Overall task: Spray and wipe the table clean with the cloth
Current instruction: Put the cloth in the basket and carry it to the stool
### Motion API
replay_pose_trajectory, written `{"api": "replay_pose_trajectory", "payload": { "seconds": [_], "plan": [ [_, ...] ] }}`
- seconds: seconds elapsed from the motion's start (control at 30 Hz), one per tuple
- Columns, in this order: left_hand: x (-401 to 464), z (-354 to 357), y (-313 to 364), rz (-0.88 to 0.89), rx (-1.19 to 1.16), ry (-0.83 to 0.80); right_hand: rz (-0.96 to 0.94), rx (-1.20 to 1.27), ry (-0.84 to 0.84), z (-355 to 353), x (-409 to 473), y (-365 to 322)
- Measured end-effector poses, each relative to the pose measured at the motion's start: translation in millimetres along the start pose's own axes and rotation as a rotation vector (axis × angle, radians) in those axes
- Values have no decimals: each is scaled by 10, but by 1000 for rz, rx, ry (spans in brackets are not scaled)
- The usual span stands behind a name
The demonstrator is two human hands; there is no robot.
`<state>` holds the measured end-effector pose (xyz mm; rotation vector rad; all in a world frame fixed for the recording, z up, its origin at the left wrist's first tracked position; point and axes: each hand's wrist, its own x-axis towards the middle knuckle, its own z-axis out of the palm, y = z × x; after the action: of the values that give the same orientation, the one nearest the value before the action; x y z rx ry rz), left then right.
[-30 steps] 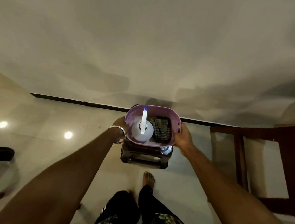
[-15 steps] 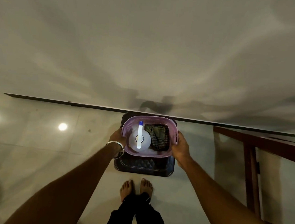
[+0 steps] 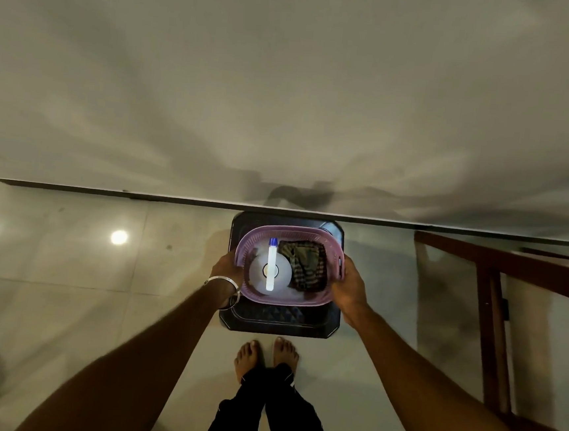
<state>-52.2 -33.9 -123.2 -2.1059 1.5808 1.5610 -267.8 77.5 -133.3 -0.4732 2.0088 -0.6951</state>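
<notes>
Looking straight down: pale wall fills the upper half, dark baseboard (image 3: 174,199) runs across mid-frame, glossy tiled floor (image 3: 65,265) below it carries two round light reflections at left. Wooden furniture frame (image 3: 495,302) stands at right, well apart from the hands; what it belongs to cannot be told. Dark plastic stool (image 3: 280,321) sits on the floor against the baseboard, just ahead of two bare feet (image 3: 265,358) and dark trouser legs.

Purple basket (image 3: 289,300) is over the stool top; whether it rests on it or is lifted clear cannot be told. Left hand (image 3: 228,269), metal bangle (image 3: 222,280) at the wrist, has its grip on the basket's left rim, fingers curled over the edge. Right hand (image 3: 351,286) grasps the right rim the same way.

Inside the basket: white spray bottle (image 3: 269,272), seen from above, blue-tipped nozzle pointing toward the wall, in the left half. Dark striped cloth (image 3: 308,265), crumpled, in the right half, touching the bottle.
</notes>
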Motion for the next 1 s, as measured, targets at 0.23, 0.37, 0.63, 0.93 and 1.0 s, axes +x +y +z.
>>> {"api": "replay_pose_trajectory", "payload": {
  "seconds": [0.23,0.37,0.63,0.93,1.0],
  "plan": [
    [24,58,-100,-7,-21,16,5,-1,-10,41,13,40],
    [52,68,-132,6,-8,17,-14,25,0,76,-11,73],
    [30,6,-135,11,-98,-56,-9,-23,5,76,-36,60],
    [-680,-554,202,197,-18,49,-14,-168,95,-339,-664,-313],
    [-979,-651,238,247,-6,103,-87,-236,104,-441,-932,-449]
  ]
}}
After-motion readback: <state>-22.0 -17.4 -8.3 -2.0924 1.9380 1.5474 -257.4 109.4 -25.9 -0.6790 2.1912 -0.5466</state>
